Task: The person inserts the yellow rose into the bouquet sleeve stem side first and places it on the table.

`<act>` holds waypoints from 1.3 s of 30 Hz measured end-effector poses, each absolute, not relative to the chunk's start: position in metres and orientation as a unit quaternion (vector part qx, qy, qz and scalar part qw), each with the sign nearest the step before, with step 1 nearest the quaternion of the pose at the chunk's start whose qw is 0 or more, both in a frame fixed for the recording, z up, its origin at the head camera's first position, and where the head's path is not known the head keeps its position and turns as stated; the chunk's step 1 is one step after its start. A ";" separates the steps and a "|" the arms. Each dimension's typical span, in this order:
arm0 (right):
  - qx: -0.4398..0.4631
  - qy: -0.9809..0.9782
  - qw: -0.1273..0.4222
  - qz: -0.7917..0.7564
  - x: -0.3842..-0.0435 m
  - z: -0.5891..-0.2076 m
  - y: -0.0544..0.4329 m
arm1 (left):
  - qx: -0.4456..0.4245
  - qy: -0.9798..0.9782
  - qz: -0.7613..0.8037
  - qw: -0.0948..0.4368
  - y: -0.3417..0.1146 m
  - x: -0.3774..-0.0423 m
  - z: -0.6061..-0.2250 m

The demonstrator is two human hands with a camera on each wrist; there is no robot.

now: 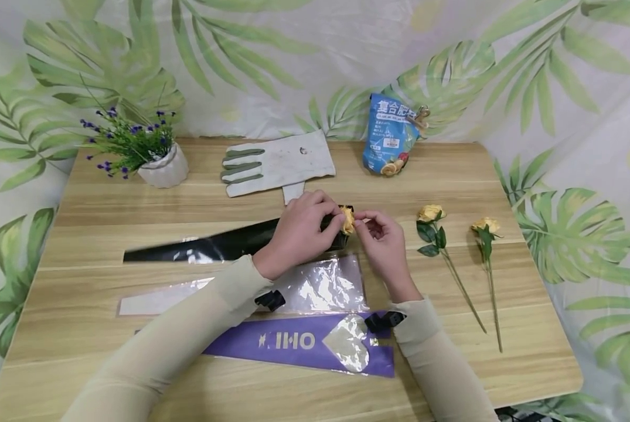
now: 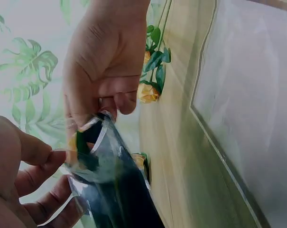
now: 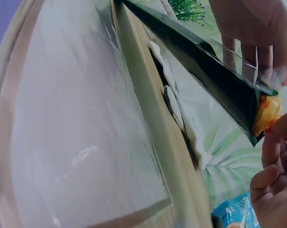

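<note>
A yellow rose (image 1: 348, 221) sits inside a black, clear-fronted flower sleeve (image 1: 230, 241), its bloom at the wide mouth. My left hand (image 1: 306, 228) pinches the sleeve's clear edge beside the bloom; in the left wrist view, that hand (image 2: 20, 175) has its thumb and a finger on the film. My right hand (image 1: 383, 243) is at the mouth from the other side, thumb and finger pinching the rose's outer petals (image 3: 269, 114). The green stem shows dimly through the film. Below the sleeve lie a clear sleeve (image 1: 320, 287) and a purple sleeve (image 1: 241, 343) with a heart window.
Two more yellow roses, a leafy one (image 1: 432, 214) and another (image 1: 486, 225), lie at the right. Along the back are a potted purple-flowered plant (image 1: 162, 167), a white work glove (image 1: 288, 158) and a blue pouch (image 1: 388, 138) with a clip. A leaf-print cloth (image 1: 272, 58) hangs behind.
</note>
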State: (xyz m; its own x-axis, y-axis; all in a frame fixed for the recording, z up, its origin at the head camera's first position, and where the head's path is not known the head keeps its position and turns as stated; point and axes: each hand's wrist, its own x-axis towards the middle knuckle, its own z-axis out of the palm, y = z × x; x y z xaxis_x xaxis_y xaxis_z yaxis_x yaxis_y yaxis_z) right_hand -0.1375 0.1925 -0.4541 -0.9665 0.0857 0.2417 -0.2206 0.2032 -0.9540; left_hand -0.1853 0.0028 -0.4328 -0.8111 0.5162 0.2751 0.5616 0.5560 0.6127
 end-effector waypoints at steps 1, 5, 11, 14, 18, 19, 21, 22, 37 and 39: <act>0.057 -0.770 0.127 0.622 -0.137 -0.453 0.192 | -0.305 -0.882 -0.359 0.033 0.003 -0.186 -0.433; 0.120 -0.795 0.119 0.582 -0.132 -0.450 0.192 | -0.300 -0.883 -0.358 0.041 0.001 -0.188 -0.432; 0.210 -0.843 0.058 0.492 -0.137 -0.466 0.189 | -0.306 -0.883 -0.354 0.034 0.005 -0.188 -0.432; 0.193 -0.848 0.039 0.492 -0.142 -0.477 0.191 | -0.311 -0.882 -0.351 0.037 0.007 -0.190 -0.431; 0.175 -0.846 0.010 0.504 -0.146 -0.480 0.191 | -0.327 -0.876 -0.353 0.037 0.009 -0.189 -0.430; 0.170 -0.842 -0.001 0.512 -0.147 -0.480 0.190 | -0.331 -0.876 -0.350 0.035 0.007 -0.189 -0.429; 0.150 -0.842 -0.018 0.519 -0.149 -0.482 0.190 | -0.338 -0.883 -0.325 0.029 -0.001 -0.184 -0.429; 0.137 -0.840 -0.025 0.525 -0.150 -0.482 0.190 | -0.338 -0.892 -0.300 0.022 -0.008 -0.180 -0.429; 0.036 -0.877 -0.037 0.478 -0.154 -0.488 0.212 | -0.288 -0.934 -0.107 -0.181 -0.109 -0.143 -0.468; 0.017 -0.877 -0.030 0.479 -0.156 -0.489 0.213 | -0.280 -0.938 -0.099 -0.178 -0.113 -0.151 -0.473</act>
